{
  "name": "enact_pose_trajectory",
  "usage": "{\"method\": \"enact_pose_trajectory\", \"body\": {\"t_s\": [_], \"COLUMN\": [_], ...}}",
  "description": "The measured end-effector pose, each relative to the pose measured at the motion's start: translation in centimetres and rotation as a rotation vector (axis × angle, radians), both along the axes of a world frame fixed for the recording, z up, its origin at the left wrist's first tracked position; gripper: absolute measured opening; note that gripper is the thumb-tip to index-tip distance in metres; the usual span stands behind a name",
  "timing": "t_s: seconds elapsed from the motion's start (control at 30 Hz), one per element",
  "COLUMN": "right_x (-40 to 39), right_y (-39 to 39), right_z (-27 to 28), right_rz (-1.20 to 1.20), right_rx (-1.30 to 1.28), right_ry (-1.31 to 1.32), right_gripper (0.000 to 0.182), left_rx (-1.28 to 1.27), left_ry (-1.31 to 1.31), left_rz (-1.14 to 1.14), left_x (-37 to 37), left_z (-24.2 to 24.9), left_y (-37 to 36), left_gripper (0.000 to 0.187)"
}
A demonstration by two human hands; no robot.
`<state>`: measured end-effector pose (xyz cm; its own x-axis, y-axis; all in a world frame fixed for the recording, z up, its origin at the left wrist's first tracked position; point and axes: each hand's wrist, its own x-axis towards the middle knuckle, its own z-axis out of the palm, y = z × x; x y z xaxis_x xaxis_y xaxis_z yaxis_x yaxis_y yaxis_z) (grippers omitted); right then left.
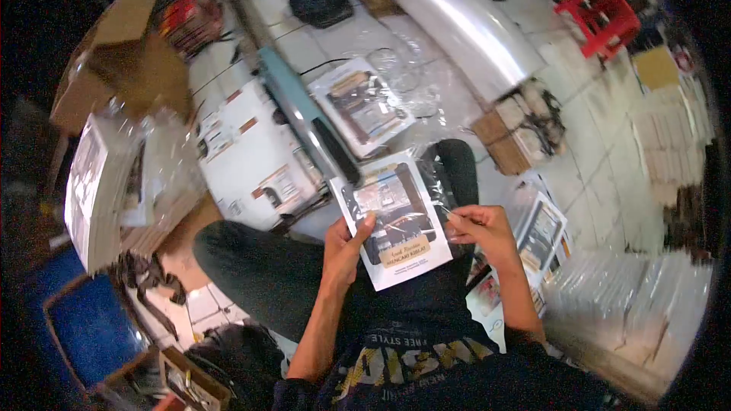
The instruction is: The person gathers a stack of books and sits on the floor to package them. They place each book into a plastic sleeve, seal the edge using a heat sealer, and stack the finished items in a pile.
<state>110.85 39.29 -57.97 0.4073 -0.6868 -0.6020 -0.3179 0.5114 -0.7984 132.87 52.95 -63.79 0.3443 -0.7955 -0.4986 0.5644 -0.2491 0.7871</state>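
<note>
My left hand (349,247) is closed on the left edge of a white-covered book (407,221), thumb on the front cover. The book is tilted above my lap. At its right edge my right hand (481,230) pinches thin clear plastic film (435,186), whose far extent is hard to make out. Just beyond the book, a long teal and black bar-shaped device (304,118), which looks like a heat sealer, lies slanted on the floor. Another book with a similar cover (362,106) lies to the right of it.
A large roll of clear film (464,23) lies at the back. Covers spread on a white stack (255,156) sit left of the device. Wrapped books (95,190) and a cardboard box (145,68) stand left, plastic-wrapped stacks (624,304) right. A red stool (605,23) is far right.
</note>
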Motion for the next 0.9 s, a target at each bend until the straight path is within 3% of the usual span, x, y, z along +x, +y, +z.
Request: {"method": "enact_pose_trajectory", "body": {"t_s": [0.13,0.2,0.27,0.33,0.47,0.53,0.63,0.73,0.87,0.9], "right_x": [7.4,11.1,14.2,17.2,22.1,23.5,24.5,24.5,24.6,24.2], "right_y": [-2.2,-3.3,-4.4,-5.2,-8.7,-9.1,-9.3,-9.1,-10.8,-9.7], "right_z": [-1.7,-3.4,-3.8,-5.6,-8.9,-8.9,-8.3,-8.1,-12.2,-10.0], "right_rz": [0.138,0.188,0.285,0.164,0.275,0.311,0.311,0.391,0.318,0.421], "right_rx": [0.000,-0.015,-0.072,-0.102,-0.241,-0.271,-0.291,-0.377,-0.218,-0.403], "right_ry": [-0.175,-0.233,-0.352,-0.313,-0.211,-0.191,-0.168,-0.114,-0.242,-0.184], "right_gripper": [0.025,0.025,0.024,0.020,0.021,0.020,0.019,0.019,0.018,0.017], "left_rx": [0.042,-0.101,0.042,-0.022,-0.021,0.006,0.028,0.017,0.041,0.150], "left_ry": [-0.236,-0.187,-0.203,-0.112,-0.074,-0.007,-0.129,-0.155,-0.181,-0.170], "left_rz": [0.169,0.261,0.216,0.254,0.224,0.249,0.219,0.231,0.223,0.209], "left_x": [5.2,8.5,12.2,15.4,21.4,22.0,24.0,23.7,24.1,24.1], "left_z": [1.7,-0.8,-0.9,-1.4,-2.8,-1.4,-4.3,-4.2,-4.5,-3.9], "left_y": [1.0,1.1,0.6,-0.7,-3.1,-3.9,-4.7,-4.4,-4.3,-4.3], "left_gripper": [0.036,0.037,0.038,0.040,0.039,0.036,0.040,0.043,0.041,0.042]}}
